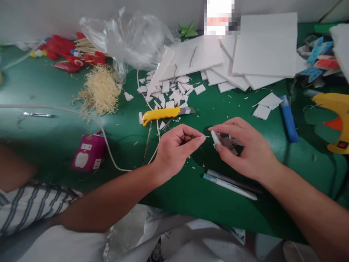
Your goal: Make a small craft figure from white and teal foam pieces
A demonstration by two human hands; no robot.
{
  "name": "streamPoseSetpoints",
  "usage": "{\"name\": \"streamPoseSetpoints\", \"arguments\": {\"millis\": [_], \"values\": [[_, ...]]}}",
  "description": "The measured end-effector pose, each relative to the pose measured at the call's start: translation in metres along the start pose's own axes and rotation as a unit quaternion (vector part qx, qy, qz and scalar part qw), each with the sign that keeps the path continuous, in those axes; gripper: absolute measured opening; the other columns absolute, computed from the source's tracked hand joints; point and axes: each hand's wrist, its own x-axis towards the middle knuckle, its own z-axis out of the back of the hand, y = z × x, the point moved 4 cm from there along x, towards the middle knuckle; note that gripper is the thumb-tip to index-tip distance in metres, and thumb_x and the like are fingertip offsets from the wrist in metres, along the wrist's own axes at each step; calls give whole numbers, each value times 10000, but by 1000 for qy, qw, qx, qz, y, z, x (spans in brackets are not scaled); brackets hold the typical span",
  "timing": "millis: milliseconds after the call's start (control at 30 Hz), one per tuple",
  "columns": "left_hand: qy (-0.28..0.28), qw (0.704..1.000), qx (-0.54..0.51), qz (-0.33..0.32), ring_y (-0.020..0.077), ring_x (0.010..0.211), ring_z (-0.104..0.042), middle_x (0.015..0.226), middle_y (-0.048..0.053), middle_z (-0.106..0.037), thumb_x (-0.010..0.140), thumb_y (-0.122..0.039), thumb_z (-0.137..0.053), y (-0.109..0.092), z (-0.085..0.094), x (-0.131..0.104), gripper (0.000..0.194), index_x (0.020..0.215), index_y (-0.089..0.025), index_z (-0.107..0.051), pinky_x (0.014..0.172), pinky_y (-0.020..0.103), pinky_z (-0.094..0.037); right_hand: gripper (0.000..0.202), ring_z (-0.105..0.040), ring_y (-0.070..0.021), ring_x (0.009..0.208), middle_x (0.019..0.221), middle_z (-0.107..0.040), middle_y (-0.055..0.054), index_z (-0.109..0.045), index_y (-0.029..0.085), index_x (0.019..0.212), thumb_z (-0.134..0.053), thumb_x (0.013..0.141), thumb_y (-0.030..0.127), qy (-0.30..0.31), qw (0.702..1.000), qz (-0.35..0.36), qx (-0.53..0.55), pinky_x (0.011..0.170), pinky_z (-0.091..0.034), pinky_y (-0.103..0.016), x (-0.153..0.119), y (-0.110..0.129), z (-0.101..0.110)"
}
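My left hand point(181, 145) is closed in a pinch, and a thin pale sliver point(207, 136) pokes out from its fingertips. To its right, my right hand point(244, 147) grips a small white foam piece point(216, 138) by its edges between thumb and fingers. A narrow gap separates the sliver from the foam. Small greyish-white scraps point(230, 143) show behind the foam under my right palm; whether they touch the hand I cannot tell. Just beyond my left hand lies a yellow utility knife point(160, 114) with its blade out.
White foam offcuts point(177, 91) and foam sheets point(264, 47) lie at the back. A heap of pale thin sticks point(100, 89), a clear plastic bag point(131, 40) and a purple power adapter point(88, 152) with a white cord are left. Near the front lies a white pen point(231, 187); a blue-handled tool point(289, 120) is right.
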Motion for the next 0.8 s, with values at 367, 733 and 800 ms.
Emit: {"name": "streamPoseSetpoints", "arguments": {"millis": [367, 733, 800], "values": [[26, 999, 19, -13, 70, 533, -539, 653, -20, -701, 780, -266, -762, -1, -9, -3, 97, 743, -192, -714, 479, 170, -431, 221, -738, -191, 932, 1054, -764, -54, -659, 250, 1130, -662, 909, 229, -26, 999, -16, 35, 768, -594, -342, -5, 6, 6], [34, 999, 19, -21, 65, 532, -516, 649, -26, -700, 800, -240, -767, -1, -10, -3, 89, 747, -190, -715, 483, 159, -419, 255, -752, -236, 1028, 1072, -780, -57, -671, 270, 1158, -652, 907, 235, -27, 1000, 0, 15, 871, -627, -425, -7, 7, 2], [35, 999, 22, -17, 65, 531, -519, 649, -24, -698, 799, -240, -767, -2, -10, -3, 95, 740, -189, -713, 484, 162, -420, 260, -753, -245, 1041, 1066, -785, -55, -669, 273, 1164, -649, 907, 242, -24, 1000, 4, 6, 893, -628, -446, -7, 7, 2]]}}
